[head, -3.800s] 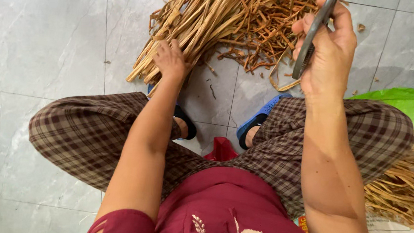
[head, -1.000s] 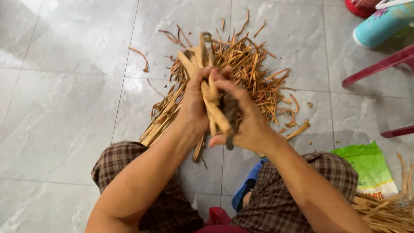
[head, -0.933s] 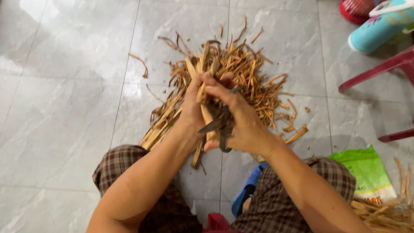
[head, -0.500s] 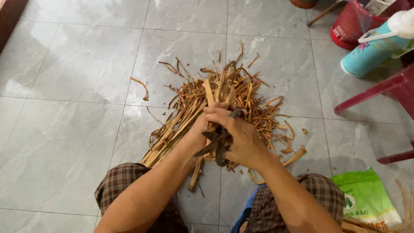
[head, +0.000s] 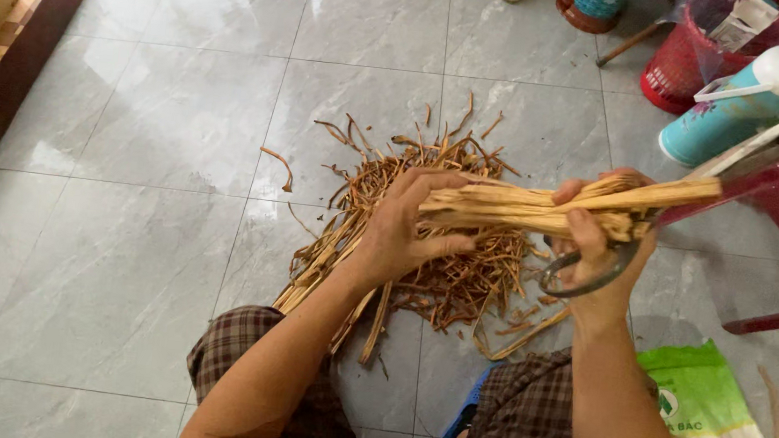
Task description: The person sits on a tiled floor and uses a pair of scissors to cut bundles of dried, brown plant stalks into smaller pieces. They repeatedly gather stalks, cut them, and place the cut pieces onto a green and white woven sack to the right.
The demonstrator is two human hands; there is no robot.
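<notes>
Both hands are clamped on one bundle of strips, left hand and right hand with scissors; most of the pile lies unsorted on the floor beneath.

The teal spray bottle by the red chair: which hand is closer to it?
Right. The right hand, holding strips and scissors, is just below-left of the teal spray bottle; the left hand is farther left over the pile.

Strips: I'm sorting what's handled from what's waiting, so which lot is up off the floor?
The straight bundle of strips, held level between the left hand and right hand. The tangled pile lies on the floor tiles below it.
</notes>
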